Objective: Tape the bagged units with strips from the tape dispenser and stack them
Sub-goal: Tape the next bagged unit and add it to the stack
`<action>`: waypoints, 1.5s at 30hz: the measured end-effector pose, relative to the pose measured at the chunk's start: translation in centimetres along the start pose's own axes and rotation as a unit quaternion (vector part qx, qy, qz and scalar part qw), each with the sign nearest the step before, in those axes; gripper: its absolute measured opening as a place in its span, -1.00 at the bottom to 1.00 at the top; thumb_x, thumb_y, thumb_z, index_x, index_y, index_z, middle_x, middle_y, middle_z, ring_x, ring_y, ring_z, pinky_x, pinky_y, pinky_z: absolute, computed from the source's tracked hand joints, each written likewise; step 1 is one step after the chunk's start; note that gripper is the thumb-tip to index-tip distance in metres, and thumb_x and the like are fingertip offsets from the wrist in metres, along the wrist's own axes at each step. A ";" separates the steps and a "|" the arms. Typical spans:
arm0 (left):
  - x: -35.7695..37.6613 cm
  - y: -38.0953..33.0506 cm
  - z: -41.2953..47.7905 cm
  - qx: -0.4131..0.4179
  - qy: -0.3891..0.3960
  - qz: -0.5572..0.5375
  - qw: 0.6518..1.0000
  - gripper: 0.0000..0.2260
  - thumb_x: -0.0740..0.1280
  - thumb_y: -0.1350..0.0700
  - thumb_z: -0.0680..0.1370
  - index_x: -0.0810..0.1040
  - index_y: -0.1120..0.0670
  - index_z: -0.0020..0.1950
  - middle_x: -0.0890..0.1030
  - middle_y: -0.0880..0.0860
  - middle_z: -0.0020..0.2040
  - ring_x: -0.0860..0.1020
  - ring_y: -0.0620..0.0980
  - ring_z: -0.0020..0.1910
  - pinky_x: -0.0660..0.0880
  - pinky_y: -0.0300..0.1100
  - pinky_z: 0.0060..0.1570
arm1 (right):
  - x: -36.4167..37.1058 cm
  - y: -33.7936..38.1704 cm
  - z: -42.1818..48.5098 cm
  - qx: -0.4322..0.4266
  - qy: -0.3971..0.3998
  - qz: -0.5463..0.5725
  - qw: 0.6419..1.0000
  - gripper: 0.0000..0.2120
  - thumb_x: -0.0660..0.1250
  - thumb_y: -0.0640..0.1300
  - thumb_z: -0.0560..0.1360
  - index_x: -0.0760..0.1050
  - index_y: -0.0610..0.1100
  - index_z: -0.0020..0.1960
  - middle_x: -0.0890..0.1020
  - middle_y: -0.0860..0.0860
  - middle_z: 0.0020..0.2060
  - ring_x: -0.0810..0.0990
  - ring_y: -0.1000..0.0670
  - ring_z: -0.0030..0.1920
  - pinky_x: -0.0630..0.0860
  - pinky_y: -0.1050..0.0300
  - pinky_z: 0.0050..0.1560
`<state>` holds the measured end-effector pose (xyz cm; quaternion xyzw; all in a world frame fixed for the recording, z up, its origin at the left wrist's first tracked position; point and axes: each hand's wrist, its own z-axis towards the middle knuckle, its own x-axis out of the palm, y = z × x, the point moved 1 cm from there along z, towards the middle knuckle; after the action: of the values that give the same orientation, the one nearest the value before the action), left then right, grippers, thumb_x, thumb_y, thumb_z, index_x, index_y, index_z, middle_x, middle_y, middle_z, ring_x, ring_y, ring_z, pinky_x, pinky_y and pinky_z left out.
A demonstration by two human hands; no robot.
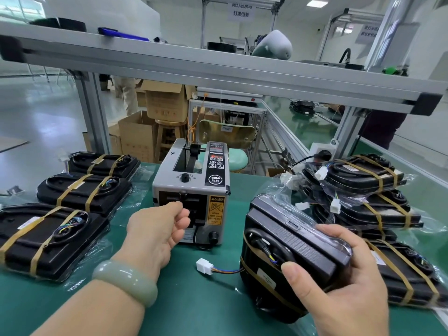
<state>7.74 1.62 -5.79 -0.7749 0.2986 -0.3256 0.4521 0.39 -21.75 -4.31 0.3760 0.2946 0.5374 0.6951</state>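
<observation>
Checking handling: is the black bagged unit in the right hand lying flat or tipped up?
Tipped up: the black bagged unit stands on edge on the green mat, right hand gripping it.

Black bagged units, tan tape bands; grey tape dispenser; green table; pale-green bangle.

Bare green mat lies open between taped units and tape dispenser.

Our left hand reaches far forward, fingers pinched together; our right hand is clamped in a grip, near right
</observation>
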 end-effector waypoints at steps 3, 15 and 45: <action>0.3 0.1 0.3 0.011 -0.019 0.016 1.000 -0.93 0.35 0.19 0.51 0.56 0.13 -0.18 0.64 0.01 -0.33 0.54 -0.19 -0.50 0.39 -0.35 -0.57 | -0.1 -0.2 0.0 -0.008 -0.004 -0.008 1.000 -0.43 0.55 -0.16 -0.01 0.53 0.18 -0.05 0.66 0.22 -0.17 0.65 0.19 -0.23 0.52 0.45 -0.23; -2.1 0.3 -3.6 -0.081 0.123 -0.049 0.988 -0.95 0.30 0.14 0.47 0.48 0.02 -0.18 0.41 -0.06 -0.51 0.28 -0.15 -0.62 0.23 -0.32 -0.64 | -0.1 -0.6 -0.2 -0.025 0.002 -0.022 0.999 -0.42 0.55 -0.16 -0.01 0.53 0.19 -0.05 0.67 0.18 -0.17 0.66 0.15 -0.24 0.55 0.40 -0.22; -3.9 0.0 -0.5 0.305 -0.135 0.149 0.931 -0.83 0.31 0.11 0.51 0.61 -0.03 0.07 0.57 -0.21 -0.29 0.55 -0.22 -0.25 0.43 -0.24 -0.11 | -0.1 -0.5 -0.5 -0.086 0.005 0.019 0.996 -0.43 0.49 -0.26 0.03 0.53 0.17 -0.04 0.66 0.25 -0.16 0.65 0.23 -0.19 0.53 0.45 -0.23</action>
<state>4.95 4.27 -6.54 -0.5830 0.2328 -0.2226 0.7459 0.22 -21.76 -5.04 0.3176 0.2435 0.5759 0.7129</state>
